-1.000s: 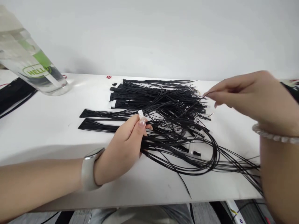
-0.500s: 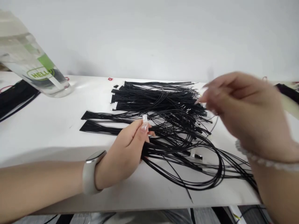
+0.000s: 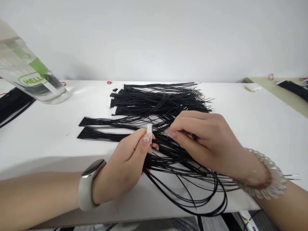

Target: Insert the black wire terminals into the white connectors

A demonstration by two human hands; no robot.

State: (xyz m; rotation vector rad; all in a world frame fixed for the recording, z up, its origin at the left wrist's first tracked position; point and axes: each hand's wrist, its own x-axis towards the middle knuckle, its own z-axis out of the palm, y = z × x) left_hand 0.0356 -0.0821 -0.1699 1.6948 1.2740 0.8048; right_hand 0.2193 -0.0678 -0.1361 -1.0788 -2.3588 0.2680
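Observation:
My left hand (image 3: 130, 160) is closed around a bundle of black wires (image 3: 166, 162). Its thumb and finger also pinch a small white plastic connector (image 3: 149, 129), held upright. Just to the right, my right hand (image 3: 204, 138) has thumb and index finger pressed together on what looks like a thin black wire, its tip too small to make out. Those fingertips are close to the connector but apart from it. Loops of black wire hang from the left hand's bundle and pass under the right hand toward the table's front edge.
Behind the hands lie several flat bundles of black wires (image 3: 144, 101) on the white table (image 3: 48, 134). Two more bundles (image 3: 96, 133) extend left of my left hand. A clear cup of water (image 3: 48, 86) stands at the left, beside other black wires (image 3: 14, 104).
My right hand has come down and left, from raised at the right to close beside the connector. The left hand keeps hold of the connector and wires. The view has shifted slightly.

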